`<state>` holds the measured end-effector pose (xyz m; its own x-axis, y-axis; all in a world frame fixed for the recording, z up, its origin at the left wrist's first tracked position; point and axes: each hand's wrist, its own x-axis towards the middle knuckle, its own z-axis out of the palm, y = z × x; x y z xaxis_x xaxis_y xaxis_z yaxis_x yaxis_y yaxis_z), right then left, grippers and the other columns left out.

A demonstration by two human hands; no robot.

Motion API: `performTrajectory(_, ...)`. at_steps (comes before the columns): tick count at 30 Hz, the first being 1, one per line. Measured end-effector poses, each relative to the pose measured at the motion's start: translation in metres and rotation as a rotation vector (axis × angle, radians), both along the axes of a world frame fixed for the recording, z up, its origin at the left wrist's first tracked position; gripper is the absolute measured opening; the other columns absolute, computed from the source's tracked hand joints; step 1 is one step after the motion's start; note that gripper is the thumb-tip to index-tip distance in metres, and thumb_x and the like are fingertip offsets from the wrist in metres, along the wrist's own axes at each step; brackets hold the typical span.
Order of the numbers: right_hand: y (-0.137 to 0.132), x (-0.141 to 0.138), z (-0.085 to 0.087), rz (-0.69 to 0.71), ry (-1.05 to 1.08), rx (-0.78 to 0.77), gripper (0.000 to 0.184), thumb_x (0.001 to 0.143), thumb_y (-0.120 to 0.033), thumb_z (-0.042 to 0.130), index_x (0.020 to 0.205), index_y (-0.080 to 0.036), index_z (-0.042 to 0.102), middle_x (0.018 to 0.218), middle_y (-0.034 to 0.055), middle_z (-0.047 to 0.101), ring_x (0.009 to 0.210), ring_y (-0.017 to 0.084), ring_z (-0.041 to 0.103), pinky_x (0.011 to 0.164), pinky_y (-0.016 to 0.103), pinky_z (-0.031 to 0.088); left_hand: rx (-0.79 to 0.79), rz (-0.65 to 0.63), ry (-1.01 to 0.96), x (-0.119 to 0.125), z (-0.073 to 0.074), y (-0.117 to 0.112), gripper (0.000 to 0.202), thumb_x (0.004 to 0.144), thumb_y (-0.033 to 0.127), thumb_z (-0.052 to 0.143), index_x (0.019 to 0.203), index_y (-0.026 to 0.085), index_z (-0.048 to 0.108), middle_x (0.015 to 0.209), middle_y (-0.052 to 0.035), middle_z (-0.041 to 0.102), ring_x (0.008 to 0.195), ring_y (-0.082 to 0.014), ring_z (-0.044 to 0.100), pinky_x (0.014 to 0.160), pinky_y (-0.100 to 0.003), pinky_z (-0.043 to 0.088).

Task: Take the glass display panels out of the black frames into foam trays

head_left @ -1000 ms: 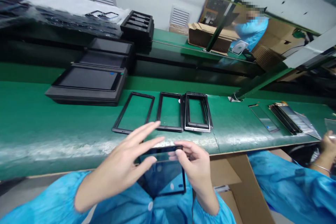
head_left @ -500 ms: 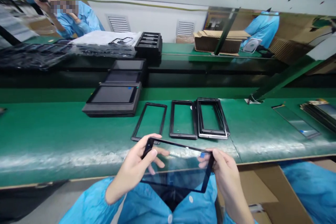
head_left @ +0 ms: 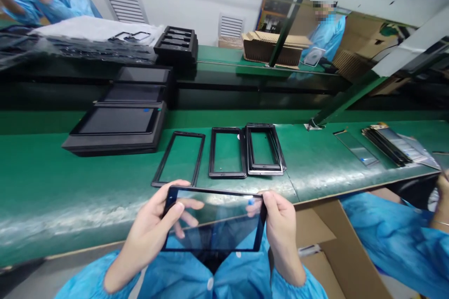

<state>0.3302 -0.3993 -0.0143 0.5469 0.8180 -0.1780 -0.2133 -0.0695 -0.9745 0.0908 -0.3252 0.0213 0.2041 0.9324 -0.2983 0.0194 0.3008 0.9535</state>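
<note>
Both my hands hold a clear glass panel with a black border [head_left: 213, 222] level in front of my chest, long side across. My left hand [head_left: 154, 224] grips its left end, thumb on top and fingers showing through the glass underneath. My right hand [head_left: 282, 222] grips the right end, beside a small blue tab at the panel's corner. Just beyond, on the green belt [head_left: 70, 182], lie a single black frame [head_left: 179, 159], a second black frame [head_left: 227, 152] and a small stack of frames [head_left: 264, 148].
A stack of black trays with dark panels [head_left: 119, 126] sits left on the belt. Thin glass strips [head_left: 358, 148] and a stack of panels [head_left: 389, 145] lie at right. A cardboard box [head_left: 326, 243] stands by my right knee. A co-worker's blue sleeve [head_left: 393, 238] is at right.
The panel has been turned from upright to lying across, then levelled. My left hand, open a second ago, now grips the left end. The view swung left and back.
</note>
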Motion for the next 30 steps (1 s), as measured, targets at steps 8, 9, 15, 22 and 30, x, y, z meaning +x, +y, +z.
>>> performTrajectory(8, -0.003, -0.002, -0.003, 0.021, 0.016, 0.063, 0.04, 0.093, -0.053, 0.075, 0.072, -0.02, 0.077, 0.061, 0.0059, 0.079, 0.05, 0.023, 0.076, 0.052, 0.028, 0.062, 0.023, 0.014, 0.042, -0.006, -0.006, 0.001, 0.06, 0.085, 0.056, 0.083, 0.128, 0.023, 0.057, 0.088, -0.0083, 0.085, 0.061, -0.0244, 0.077, 0.044, -0.027, 0.058)
performTrajectory(9, -0.004, -0.002, -0.003, 0.029, 0.033, 0.083, 0.038, 0.094, -0.054, 0.074, 0.08, -0.02, 0.08, 0.062, 0.0055, 0.08, 0.053, 0.024, 0.078, 0.053, 0.029, 0.064, 0.024, 0.012, 0.048, -0.007, -0.008, 0.001, 0.059, 0.086, 0.055, 0.082, 0.128, 0.023, 0.056, 0.088, -0.0079, 0.085, 0.061, -0.0245, 0.077, 0.044, -0.027, 0.058)
performTrajectory(15, -0.008, -0.008, -0.002, 0.113, -0.029, 0.097, 0.034, 0.092, -0.048, 0.08, 0.111, -0.02, 0.078, 0.072, 0.0064, 0.084, 0.059, 0.025, 0.082, 0.065, 0.032, 0.068, 0.405, -0.085, 0.316, -0.015, -0.023, 0.017, 0.048, 0.103, 0.042, 0.062, 0.147, 0.026, 0.054, 0.138, -0.0138, 0.075, 0.112, -0.0307, 0.078, 0.088, -0.042, 0.067)
performTrajectory(22, -0.015, -0.018, -0.006, 0.136, -0.157, 0.052, 0.029, 0.096, -0.046, 0.076, 0.107, -0.019, 0.079, 0.072, 0.0069, 0.084, 0.068, 0.026, 0.084, 0.068, 0.03, 0.069, 1.023, -0.63, 0.665, 0.002, -0.004, 0.036, 0.024, 0.104, 0.032, 0.064, 0.123, 0.028, 0.078, 0.121, -0.0023, 0.083, 0.125, -0.0272, 0.071, 0.133, -0.058, 0.021)
performTrajectory(30, -0.015, -0.018, -0.006, 0.158, -0.138, 0.043, 0.026, 0.096, -0.045, 0.077, 0.103, -0.021, 0.08, 0.068, 0.0047, 0.083, 0.064, 0.024, 0.083, 0.063, 0.026, 0.067, 0.99, -0.642, 0.622, 0.005, -0.004, 0.03, 0.026, 0.107, 0.03, 0.057, 0.111, 0.023, 0.081, 0.11, -0.0045, 0.086, 0.099, -0.025, 0.08, 0.103, -0.04, 0.055)
